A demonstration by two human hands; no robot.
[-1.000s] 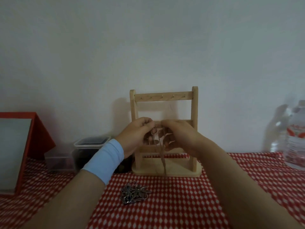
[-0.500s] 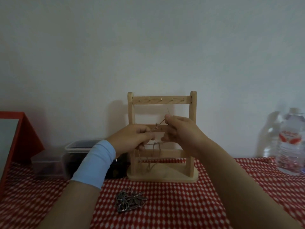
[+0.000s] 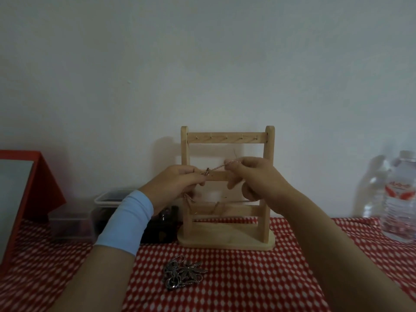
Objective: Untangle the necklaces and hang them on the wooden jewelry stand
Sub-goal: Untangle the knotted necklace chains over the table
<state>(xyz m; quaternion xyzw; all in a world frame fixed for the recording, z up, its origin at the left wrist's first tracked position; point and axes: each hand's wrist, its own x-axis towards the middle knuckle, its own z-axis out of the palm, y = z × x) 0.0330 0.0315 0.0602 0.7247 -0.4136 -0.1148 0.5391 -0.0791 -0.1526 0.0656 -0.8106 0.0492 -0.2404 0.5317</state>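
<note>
Wooden rails of the jewelry stand (image 3: 227,138) are showing behind both hands, the stand sitting upright at the far side of the red-and-white checked tablecloth (image 3: 247,278), close against the pale wall. The left hand (image 3: 175,188) is pinching one end of a thin chain necklace (image 3: 219,165) between thumb and fingertips, just in front of the middle rail, while the right hand (image 3: 254,176) is pinching the same chain a little higher and to the right, so the short visible stretch is running taut and slanted between them. Below the hands, more chain is drooping across the lower rail, but the dim light is making its path hard to follow and where it ends cannot be told. A blue wrist sleeve (image 3: 128,221) is covering the left wrist. On the near cloth a tangled silver necklace pile (image 3: 182,274) is lying apart from the stand. To the left, a clear plastic box (image 3: 105,212) is partly hidden by the left arm, and a small dark object (image 3: 162,230) beside it is too murky to identify. A red frame (image 3: 38,183) is being cut off at the left edge, a water bottle (image 3: 400,199) at the right.
</note>
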